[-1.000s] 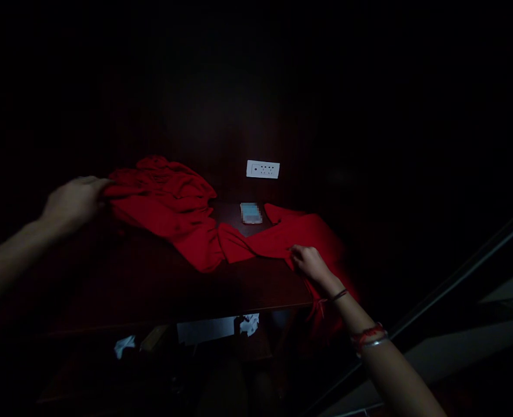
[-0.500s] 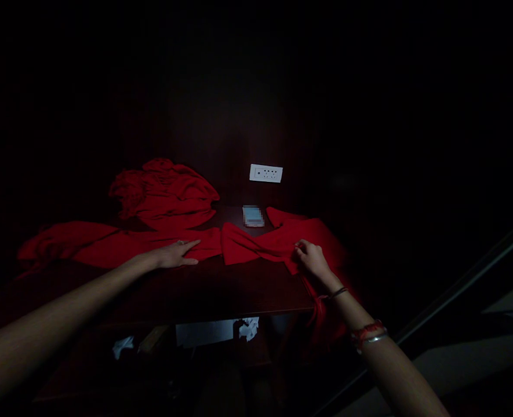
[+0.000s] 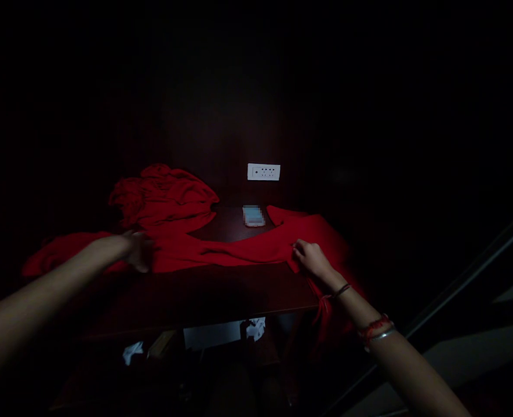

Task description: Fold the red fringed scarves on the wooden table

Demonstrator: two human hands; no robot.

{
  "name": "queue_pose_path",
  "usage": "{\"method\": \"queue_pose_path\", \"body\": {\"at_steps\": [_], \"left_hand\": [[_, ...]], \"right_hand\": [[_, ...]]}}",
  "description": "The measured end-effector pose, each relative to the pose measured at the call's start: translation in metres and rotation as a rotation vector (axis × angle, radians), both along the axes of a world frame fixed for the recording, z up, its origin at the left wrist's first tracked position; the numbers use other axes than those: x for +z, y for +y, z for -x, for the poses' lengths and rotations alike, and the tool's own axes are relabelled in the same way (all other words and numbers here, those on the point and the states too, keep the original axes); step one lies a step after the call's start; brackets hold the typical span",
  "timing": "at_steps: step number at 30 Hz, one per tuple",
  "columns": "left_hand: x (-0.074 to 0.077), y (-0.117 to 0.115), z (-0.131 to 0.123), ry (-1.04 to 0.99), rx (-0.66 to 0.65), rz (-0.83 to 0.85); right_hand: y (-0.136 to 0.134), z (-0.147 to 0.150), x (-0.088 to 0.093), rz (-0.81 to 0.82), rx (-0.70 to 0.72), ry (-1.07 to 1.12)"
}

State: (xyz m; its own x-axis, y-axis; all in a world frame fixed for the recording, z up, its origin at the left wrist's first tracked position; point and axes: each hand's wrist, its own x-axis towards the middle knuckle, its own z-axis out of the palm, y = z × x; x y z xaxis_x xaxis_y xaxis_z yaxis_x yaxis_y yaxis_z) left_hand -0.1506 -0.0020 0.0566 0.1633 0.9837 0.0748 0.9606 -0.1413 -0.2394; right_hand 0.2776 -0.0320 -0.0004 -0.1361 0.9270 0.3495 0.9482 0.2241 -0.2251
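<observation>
A long red cloth point(image 3: 247, 250) lies stretched across the dark tabletop and hangs over its right end. My right hand point(image 3: 309, 256) is closed on the cloth near the right side, fingers pinched together. At the left part of the cloth is my left hand point(image 3: 139, 250), blurred by motion, so its fingers cannot be made out clearly. Behind it, a bunched red cloth point(image 3: 169, 197) rests in a heap at the back left.
A phone-like object point(image 3: 253, 215), blurred out, lies at the back of the table point(image 3: 221, 289). Above it a white socket panel point(image 3: 264, 172) is on the wall. Crumpled paper point(image 3: 255, 328) and a pale flat sheet point(image 3: 213, 335) show below the table edge.
My left hand has moved left along the cloth. The fold in the middle has opened out, and the cloth now runs on without a break. My right hand has stayed nearly in place.
</observation>
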Motion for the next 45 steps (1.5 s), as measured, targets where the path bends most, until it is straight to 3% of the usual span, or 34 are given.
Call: {"method": "queue_pose_path", "body": {"at_steps": [2,6,8,11,15,20,23,27,30,34,38,41,45], "left_hand": [[-0.001,0.004,-0.048,0.018,-0.021,0.064],[-0.014,0.008,-0.130,-0.107,-0.632,0.018],[-0.028,0.007,-0.155,-0.153,-0.832,-0.041],[-0.049,0.006,-0.176,-0.212,-0.969,-0.139],[-0.056,0.017,-0.185,-0.284,-0.927,-0.175],[-0.032,0.035,-0.187,-0.203,-0.836,-0.333],[-0.028,0.037,-0.189,-0.119,-0.857,-0.366],[-0.047,0.029,-0.188,-0.015,-1.004,-0.212],[-0.058,0.020,-0.186,-0.072,-1.032,-0.194],[-0.054,0.014,-0.190,-0.137,-1.057,-0.250],[-0.051,0.015,-0.196,-0.159,-1.074,-0.234],[-0.054,0.013,-0.196,-0.229,-1.041,-0.209],[-0.056,0.007,-0.198,-0.273,-0.976,-0.222]], "right_hand": [[-0.003,0.002,0.002,-0.001,0.007,-0.037],[-0.002,0.000,0.004,-0.034,0.021,-0.070],[0.002,-0.004,0.007,-0.070,0.034,-0.049],[0.012,-0.010,0.014,-0.140,0.060,-0.016],[0.023,-0.017,0.028,-0.182,0.174,-0.030],[0.023,-0.021,0.041,-0.236,0.309,-0.171],[0.012,-0.024,0.036,-0.264,0.338,-0.233],[-0.009,-0.026,0.012,-0.222,0.376,-0.364],[-0.019,-0.024,0.000,-0.195,0.364,-0.429],[-0.016,-0.016,0.003,-0.209,0.313,-0.515],[-0.010,-0.008,0.009,-0.193,0.365,-0.612],[-0.010,-0.010,0.010,-0.224,0.332,-0.513],[-0.018,-0.017,0.012,-0.280,0.271,-0.206]]}}
